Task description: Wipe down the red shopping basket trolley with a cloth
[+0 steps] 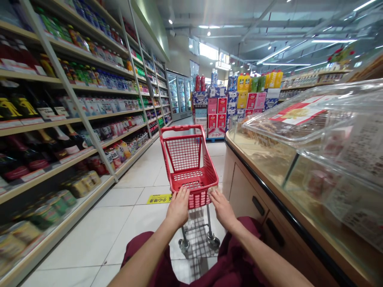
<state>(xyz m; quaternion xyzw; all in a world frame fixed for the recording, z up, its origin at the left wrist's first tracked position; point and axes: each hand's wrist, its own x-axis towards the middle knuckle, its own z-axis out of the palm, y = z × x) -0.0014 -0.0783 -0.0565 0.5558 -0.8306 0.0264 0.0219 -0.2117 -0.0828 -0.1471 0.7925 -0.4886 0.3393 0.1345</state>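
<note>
A small red shopping cart [194, 167] with a plastic mesh basket stands right in front of me. Nothing shows inside its basket. My left hand [178, 207] has its fingers curled over the near rim, toward the left corner. At the right corner of the same rim, my right hand [221, 207] grips with bent fingers. Both thumbs and the undersides of the fingers are hard to see. Grey metal legs with caster wheels [213, 242] show below the basket, between my knees.
Shelves of bottles and cans [98, 103] run along the left. Close on the right stands a wooden counter [245, 187] with glass sides and clear plastic food packs [299, 115]. Ahead are stacked drink cartons [221, 111] and glass-door fridges [179, 91]. A yellow floor sticker [158, 199] lies on white tiles.
</note>
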